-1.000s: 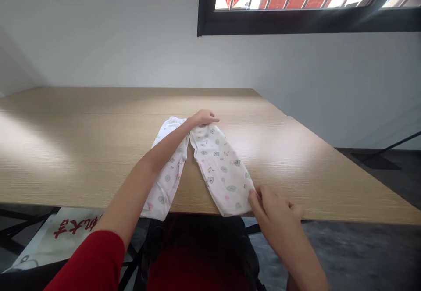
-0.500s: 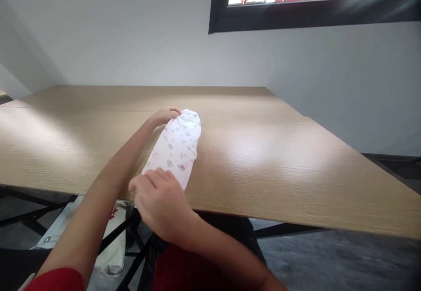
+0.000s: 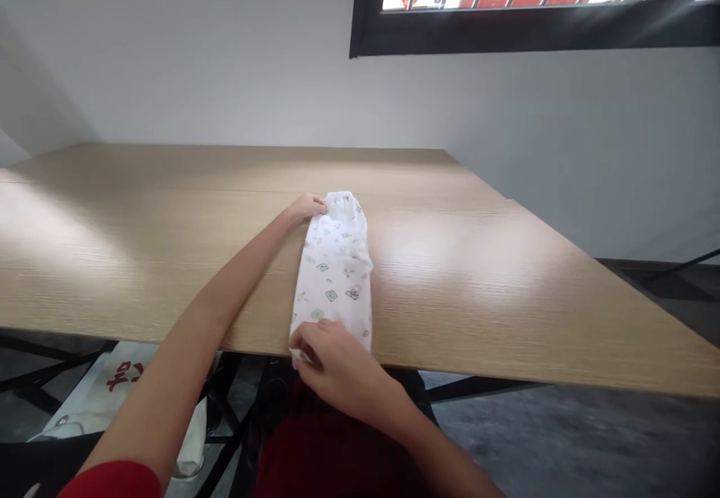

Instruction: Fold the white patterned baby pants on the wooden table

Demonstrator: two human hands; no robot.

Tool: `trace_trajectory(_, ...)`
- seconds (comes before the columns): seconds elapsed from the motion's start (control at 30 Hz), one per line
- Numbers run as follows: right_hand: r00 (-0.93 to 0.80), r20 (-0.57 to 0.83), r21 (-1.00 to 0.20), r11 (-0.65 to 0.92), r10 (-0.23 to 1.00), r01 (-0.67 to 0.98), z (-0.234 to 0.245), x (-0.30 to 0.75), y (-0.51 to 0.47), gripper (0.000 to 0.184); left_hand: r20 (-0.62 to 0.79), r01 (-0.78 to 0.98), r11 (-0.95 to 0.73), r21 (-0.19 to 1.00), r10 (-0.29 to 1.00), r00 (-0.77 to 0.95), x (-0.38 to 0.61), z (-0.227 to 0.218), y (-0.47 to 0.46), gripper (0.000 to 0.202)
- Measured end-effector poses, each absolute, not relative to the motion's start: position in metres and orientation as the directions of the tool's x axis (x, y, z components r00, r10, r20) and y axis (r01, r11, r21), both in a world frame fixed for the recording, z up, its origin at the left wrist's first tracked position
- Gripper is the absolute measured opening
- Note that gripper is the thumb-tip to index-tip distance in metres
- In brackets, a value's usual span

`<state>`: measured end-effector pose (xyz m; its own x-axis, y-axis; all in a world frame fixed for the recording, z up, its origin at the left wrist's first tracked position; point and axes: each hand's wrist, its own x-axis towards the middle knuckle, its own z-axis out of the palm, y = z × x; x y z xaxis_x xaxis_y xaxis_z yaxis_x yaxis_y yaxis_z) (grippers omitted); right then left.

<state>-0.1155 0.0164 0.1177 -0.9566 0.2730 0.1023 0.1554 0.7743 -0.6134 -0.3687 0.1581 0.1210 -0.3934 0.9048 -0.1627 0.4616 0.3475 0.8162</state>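
A long, narrow piece of folded white cloth (image 3: 331,265) with small printed figures lies on the table, its length running away from me. At its rounded far end, my left hand (image 3: 308,207) grips the left edge with closed fingertips. My right hand (image 3: 340,367) pinches the near left corner at the table's front edge, thumb and fingers curled around the fabric. Part of the near end is hidden beneath that hand. What kind of item the cloth is, I cannot tell.
The wooden table (image 3: 450,288) reaches back to a grey wall (image 3: 225,55), with a dark-framed window (image 3: 450,33) at upper right. Below the front edge, dark metal legs (image 3: 484,387) and a white bag with red writing (image 3: 84,400) show.
Both hands and the cloth have shifted right in view, and the cloth now lies straighter. My right hand has gone lower, to the near corner. The camera has turned slightly.
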Motion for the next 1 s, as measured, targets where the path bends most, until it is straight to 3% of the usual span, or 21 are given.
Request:
trace_trajectory(0.1,-0.961,0.099,-0.671,0.730,0.259,0.128,0.125,-0.086,0.031,0.015,-0.031,0.667,0.282,0.690,0.932,-0.361,-0.350,0.126,0.161,0.029)
trace_trajectory(0.2,-0.942,0.214,-0.729,0.685,0.259,0.023,0.135,-0.073,0.048,0.010,0.141,0.824,0.194,0.532,0.939,-0.312,-0.325,0.130,0.145,0.035)
trace_trajectory(0.3,-0.895,0.331,-0.630,0.776,0.299,0.026,0.133,-0.077,0.070,0.020,0.225,0.929,0.042,0.367,0.965,-0.132,-0.291,0.126,0.113,0.043)
trace_trajectory(0.47,-0.918,0.278,-0.314,0.930,0.283,0.191,0.105,-0.084,0.090,0.037,0.101,0.966,-0.161,0.204,0.985,0.143,-0.262,0.105,0.084,0.051)
trace_trajectory(0.6,-0.958,0.189,-0.191,0.965,0.216,0.180,0.096,-0.073,0.075,0.050,0.026,0.989,-0.053,0.141,0.998,0.050,-0.296,0.103,0.119,0.052)
trace_trajectory(0.73,-0.959,0.223,-0.170,0.976,0.175,0.139,0.096,-0.051,0.057,0.064,0.077,0.974,0.200,0.102,0.975,-0.208,-0.338,0.114,0.154,0.059)
trace_trajectory(0.8,-0.951,0.279,-0.160,0.983,0.135,0.093,0.095,-0.038,0.056,0.061,0.099,0.964,0.250,0.093,0.961,-0.259,-0.341,0.122,0.157,0.058)
trace_trajectory(0.9,-0.928,0.368,-0.166,0.986,0.059,-0.004,0.092,-0.023,0.067,0.052,0.092,0.965,0.254,0.070,0.961,-0.260,-0.315,0.144,0.140,0.063)
trace_trajectory(0.97,-0.907,0.419,-0.198,0.979,0.036,-0.053,0.090,-0.020,0.076,0.042,-0.018,0.975,0.208,0.076,0.978,-0.208,-0.280,0.162,0.117,0.061)
trace_trajectory(1.0,-0.895,0.445,-0.219,0.973,0.038,-0.067,0.090,-0.020,0.079,0.036,-0.097,0.982,0.162,0.095,0.983,-0.153,-0.260,0.171,0.102,0.050)
